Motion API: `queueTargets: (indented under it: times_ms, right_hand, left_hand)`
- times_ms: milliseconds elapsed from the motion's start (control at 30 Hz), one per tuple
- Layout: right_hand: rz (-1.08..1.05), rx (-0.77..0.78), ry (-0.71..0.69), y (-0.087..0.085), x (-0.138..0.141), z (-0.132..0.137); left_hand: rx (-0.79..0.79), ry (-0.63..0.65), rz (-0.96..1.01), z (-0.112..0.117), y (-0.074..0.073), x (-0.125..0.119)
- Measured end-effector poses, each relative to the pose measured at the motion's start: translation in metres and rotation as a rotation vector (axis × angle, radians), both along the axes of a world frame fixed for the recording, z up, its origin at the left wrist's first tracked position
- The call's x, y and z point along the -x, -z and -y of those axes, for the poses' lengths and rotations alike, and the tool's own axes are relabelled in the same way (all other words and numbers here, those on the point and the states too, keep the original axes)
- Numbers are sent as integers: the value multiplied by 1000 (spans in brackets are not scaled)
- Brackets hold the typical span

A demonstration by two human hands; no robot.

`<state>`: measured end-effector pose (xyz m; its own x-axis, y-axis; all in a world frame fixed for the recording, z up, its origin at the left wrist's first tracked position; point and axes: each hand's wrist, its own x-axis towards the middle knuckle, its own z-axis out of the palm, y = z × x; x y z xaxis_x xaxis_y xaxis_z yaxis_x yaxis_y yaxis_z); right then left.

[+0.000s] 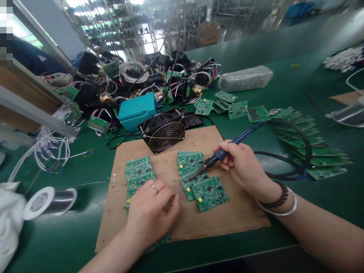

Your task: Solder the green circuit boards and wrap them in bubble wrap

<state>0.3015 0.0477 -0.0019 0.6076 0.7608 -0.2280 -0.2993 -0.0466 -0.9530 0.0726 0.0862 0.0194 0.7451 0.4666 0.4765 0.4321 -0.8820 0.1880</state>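
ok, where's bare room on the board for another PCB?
Bare: wooden board's near-right corner, below the right PCB stack; gap between it and the left PCB stack. Crowded: cable heap behind the fan, fanned PCB row right of the board.

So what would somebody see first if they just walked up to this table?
Probably the right hand holding a blue soldering iron, its tip over the green circuit boards in the middle of the wooden board. Just behind stands a small black fan, and the left hand rests curled by another stack of boards.
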Motion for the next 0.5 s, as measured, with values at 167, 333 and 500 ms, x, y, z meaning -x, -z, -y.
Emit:
queueTargets:
  times_ms: [167, 333, 500]
  right_hand:
    - [32, -3, -29, 0, 1, 0]
    - [3, -7, 4, -6, 2, 0]
    - [-18, -27, 73, -11, -1, -1]
  left_hand:
    - [-20, 6, -12, 0, 1, -1]
    - [2, 8, -11, 0, 1, 0]
    - [19, -2, 72, 3, -3, 2]
